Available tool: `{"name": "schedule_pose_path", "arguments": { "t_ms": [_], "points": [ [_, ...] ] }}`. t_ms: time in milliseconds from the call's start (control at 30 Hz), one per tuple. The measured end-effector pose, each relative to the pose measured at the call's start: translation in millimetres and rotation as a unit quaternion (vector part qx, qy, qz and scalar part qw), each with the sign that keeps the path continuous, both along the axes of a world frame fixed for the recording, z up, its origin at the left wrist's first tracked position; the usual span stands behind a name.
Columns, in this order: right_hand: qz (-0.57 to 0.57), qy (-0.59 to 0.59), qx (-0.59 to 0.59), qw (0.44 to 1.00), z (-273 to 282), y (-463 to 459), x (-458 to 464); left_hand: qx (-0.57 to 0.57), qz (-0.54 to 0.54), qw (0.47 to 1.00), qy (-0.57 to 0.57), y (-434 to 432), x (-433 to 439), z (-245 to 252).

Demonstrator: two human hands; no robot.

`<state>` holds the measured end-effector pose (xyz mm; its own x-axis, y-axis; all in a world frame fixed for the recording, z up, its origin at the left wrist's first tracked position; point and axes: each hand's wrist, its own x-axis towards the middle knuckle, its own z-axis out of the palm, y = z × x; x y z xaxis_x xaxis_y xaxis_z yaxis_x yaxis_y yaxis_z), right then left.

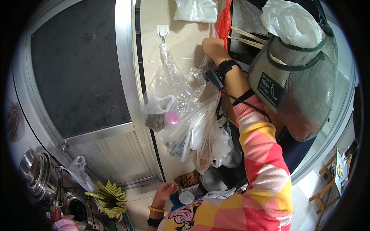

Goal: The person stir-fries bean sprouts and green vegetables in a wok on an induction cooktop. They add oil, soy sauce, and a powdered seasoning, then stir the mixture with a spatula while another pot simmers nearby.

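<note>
My right hand (214, 47) is raised against the tiled wall, closed around the top of a thin clear plastic bag (213, 30), beside a red plastic bag (224, 23). What its fingers grip is partly hidden behind the hand. Below it, clear plastic bags (199, 130) with things inside hang in a bunch. To the left, another clear bag (170, 75) hangs from a white wall hook (163, 31). My left hand (167, 191) is low, near a box of small round brown things (188, 180), its fingers bent together; nothing is plainly seen in it.
A green mesh bag (297, 83) stuffed with white plastic hangs at right. An aluminium-framed door (107, 147) stands at left. Stacked metal pots (43, 179), a green pleated object (111, 199) and a white plastic bag (82, 174) are at lower left. Wooden stools (326, 187) stand far right.
</note>
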<state>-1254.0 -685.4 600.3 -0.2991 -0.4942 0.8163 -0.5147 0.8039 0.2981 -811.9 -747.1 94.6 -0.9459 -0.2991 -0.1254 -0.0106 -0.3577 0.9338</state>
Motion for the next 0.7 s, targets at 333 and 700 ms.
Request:
{"name": "schedule_pose_path", "arguments": {
  "t_ms": [333,700],
  "points": [
    [-0.079,-0.161,0.083,0.980,18.4,-1.9,24.8,0.010,0.006,1.000,-0.011,-0.6,0.6,-3.6],
    [0.097,-0.167,0.022,0.981,27.3,-11.7,-11.1,-0.168,-0.151,0.937,0.267,-4.8,-111.6,129.7]
  ]
}}
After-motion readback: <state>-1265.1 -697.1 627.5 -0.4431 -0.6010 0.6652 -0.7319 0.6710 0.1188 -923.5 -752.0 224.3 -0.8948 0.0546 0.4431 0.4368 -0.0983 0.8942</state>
